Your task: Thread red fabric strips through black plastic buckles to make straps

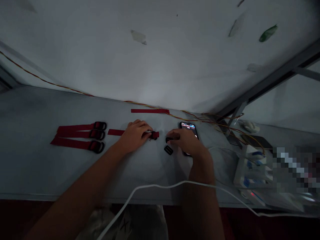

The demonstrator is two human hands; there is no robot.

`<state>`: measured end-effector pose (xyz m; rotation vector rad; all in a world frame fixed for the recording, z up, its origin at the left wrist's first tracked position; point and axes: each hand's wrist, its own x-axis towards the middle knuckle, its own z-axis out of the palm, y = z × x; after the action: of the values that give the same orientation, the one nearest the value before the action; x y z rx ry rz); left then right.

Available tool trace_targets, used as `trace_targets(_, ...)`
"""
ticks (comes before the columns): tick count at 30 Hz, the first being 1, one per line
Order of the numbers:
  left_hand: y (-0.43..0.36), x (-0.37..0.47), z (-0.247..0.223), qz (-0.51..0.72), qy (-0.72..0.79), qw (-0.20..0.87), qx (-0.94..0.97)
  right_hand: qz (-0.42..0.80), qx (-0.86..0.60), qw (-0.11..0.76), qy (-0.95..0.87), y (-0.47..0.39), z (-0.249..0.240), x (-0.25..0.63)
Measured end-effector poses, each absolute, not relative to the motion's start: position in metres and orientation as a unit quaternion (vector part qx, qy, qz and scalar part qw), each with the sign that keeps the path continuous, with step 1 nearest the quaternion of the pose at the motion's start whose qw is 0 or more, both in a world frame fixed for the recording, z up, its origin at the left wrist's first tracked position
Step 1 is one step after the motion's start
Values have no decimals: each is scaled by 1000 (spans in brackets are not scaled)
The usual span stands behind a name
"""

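My left hand is closed over a red webbing strap, whose other end comes out past the fingertips beside a black buckle. Thumb and fingers pinch at that buckle end. To the right, my right hand pinches a small black buckle piece at the table surface, partly hidden by the fingers. Just below it lies a loose black slide buckle. Several red straps with black D-shaped buckles lie side by side at the left. Another red strap lies flat near the wall.
A phone with its screen lit lies partly under my right hand. A white cable crosses in front of my forearms. Thin twisted wires run along the wall. A white power strip and clutter stand at the right.
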<state>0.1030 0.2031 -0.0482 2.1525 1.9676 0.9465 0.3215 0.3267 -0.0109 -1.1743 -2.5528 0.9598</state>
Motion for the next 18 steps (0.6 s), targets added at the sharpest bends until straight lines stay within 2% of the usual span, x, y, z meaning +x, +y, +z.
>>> trace_targets(4, 205, 103, -49, 336, 620, 99, 702, 328, -386, 87, -858, 321, -7, 312)
trace_targets(7, 204, 107, -44, 405, 625, 132, 654, 301, -339, 199, -869, 314, -3, 300)
trace_targets(10, 204, 110, -39, 512, 590, 260, 568, 262, -255, 338, -867, 302, -3, 283)
trace_targets(13, 206, 108, -39, 581, 533, 360, 499, 251, -198, 381, -868, 292, -9, 266)
trace_targets(15, 208, 103, -40, 619, 531, 339, 468, 273, -207, 396, -852, 288, -15, 258)
trace_targets(18, 210, 93, -40, 669, 566, 240, 416, 293, -240, 407, -831, 284, -25, 248)
